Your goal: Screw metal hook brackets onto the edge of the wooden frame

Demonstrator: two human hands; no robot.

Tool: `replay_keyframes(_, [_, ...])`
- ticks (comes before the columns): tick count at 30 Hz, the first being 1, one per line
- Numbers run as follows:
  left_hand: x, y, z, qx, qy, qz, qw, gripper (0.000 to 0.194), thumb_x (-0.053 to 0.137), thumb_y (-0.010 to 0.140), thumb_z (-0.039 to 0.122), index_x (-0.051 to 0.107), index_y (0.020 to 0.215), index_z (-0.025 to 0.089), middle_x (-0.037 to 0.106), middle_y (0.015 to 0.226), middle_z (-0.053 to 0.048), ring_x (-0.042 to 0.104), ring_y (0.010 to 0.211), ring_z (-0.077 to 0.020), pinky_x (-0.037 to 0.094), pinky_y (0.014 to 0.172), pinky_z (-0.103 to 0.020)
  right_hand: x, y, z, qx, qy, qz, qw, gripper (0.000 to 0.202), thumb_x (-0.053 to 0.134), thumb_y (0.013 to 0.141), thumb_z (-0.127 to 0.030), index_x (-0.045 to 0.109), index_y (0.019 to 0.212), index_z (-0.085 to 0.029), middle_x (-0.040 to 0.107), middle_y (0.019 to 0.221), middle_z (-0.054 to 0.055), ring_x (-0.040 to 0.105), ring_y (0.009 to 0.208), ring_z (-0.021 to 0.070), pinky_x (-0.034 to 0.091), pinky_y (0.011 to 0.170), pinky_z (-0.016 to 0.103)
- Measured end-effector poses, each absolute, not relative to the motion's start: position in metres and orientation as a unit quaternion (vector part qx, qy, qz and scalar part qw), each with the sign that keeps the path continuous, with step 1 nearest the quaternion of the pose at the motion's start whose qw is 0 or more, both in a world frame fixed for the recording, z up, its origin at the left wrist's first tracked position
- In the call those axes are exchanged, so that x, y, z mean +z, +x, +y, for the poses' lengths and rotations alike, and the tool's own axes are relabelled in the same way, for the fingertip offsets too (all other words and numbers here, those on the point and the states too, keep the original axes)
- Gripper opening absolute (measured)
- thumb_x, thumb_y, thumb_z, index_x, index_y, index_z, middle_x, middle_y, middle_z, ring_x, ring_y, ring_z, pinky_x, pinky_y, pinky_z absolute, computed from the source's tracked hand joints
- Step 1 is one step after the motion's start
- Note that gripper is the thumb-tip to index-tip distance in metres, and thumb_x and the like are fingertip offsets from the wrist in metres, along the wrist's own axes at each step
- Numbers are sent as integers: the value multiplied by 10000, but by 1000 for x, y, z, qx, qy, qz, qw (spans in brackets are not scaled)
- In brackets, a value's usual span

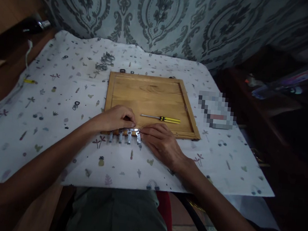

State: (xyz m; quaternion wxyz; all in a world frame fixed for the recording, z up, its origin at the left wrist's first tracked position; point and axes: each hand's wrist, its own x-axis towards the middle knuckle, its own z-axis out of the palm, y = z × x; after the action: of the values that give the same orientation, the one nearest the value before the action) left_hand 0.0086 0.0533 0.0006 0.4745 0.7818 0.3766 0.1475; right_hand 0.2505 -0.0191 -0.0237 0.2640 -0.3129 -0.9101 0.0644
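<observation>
A wooden framed board (150,95) lies on the table with its raised rim upward. Along its near rim sits a silver metal hook rail (129,138), with several hooks pointing toward me. My left hand (117,118) reaches over the board's near left side, fingers curled, fingertips on the rail's upper edge. From the right, my right hand (164,141) closes its fingers on the rail's right end. Its fingertips partly cover that end. On the board just beyond my hands rests a yellow and black screwdriver (167,119), its shaft pointing left.
A patterned white cloth (66,150) covers the table. Loose metal hooks (104,60) lie in a pile behind the board's left side. A small metal piece (75,105) lies left of the board, a pixelated box-like object (216,110) right of it. Patterned curtain (152,17) hangs behind.
</observation>
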Motion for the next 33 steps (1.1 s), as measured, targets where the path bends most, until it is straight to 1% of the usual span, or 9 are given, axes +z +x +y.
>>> replay_keyframes(6, [1,8,52,139,777,374,487,122,679,849,225,773,873,151,749,936,-43,671,779,-144,504,667,-226,-26,250,-18,40,-296,-910,288,212,573,1060,-199,785,1058,-199,835,1072,79,727,1030,229,569,890,419])
replay_keyframes(12, [4,5,51,119,775,379,492,180,613,909,270,748,924,152,732,874,-42,627,694,-130,469,603,-230,-25,250,-18,39,-294,-909,292,221,566,1063,-202,786,1052,-191,833,1080,76,728,1034,232,587,895,420])
replay_keyframes(15, [7,2,53,110,774,375,499,252,634,914,378,745,958,156,735,898,-51,654,769,-157,491,659,-256,-26,250,-19,35,-298,-907,294,222,566,1061,-197,787,1049,-185,832,1078,83,726,1038,236,588,892,422])
replay_keyframes(19, [19,-3,52,73,764,373,522,425,670,880,558,721,1040,168,735,986,-67,684,876,-205,515,732,-299,-27,250,-19,25,-294,-909,294,212,569,1059,-189,781,1052,-174,832,1086,79,724,1031,231,581,883,401])
replay_keyframes(21, [29,-6,47,65,787,368,491,462,661,887,595,706,1064,171,725,1037,-75,681,943,-227,512,770,-314,-27,249,-18,21,-295,-909,294,212,568,1062,-191,779,1047,-174,832,1086,74,725,1027,227,580,877,393])
replay_keyframes(23, [38,-6,36,60,827,370,420,489,667,895,621,692,1101,178,706,1088,-77,660,999,-246,499,814,-330,-28,249,-18,22,-294,-908,298,222,559,1068,-194,778,1040,-175,831,1085,69,727,1023,223,583,875,390])
replay_keyframes(25, [44,-5,23,44,857,385,340,515,714,871,655,678,1069,181,684,1068,-74,637,1008,-265,482,829,-347,-29,248,-18,23,-292,-907,304,239,543,1077,-202,777,1035,-181,832,1077,63,730,1011,217,589,866,390])
replay_keyframes(28, [43,-3,3,33,877,411,246,520,778,848,638,648,1057,180,661,1086,-84,605,1064,-302,477,873,-385,-33,248,-17,22,-283,-906,313,246,540,1078,-206,776,1016,-170,830,1062,71,728,995,221,598,854,397])
replay_keyframes(33, [32,-1,-10,51,873,436,212,487,810,871,554,608,1114,182,655,1144,-85,600,1108,-302,490,924,-415,-37,250,-16,31,-281,-906,314,224,563,1066,-203,781,1021,-183,827,1077,80,720,1024,232,598,873,409])
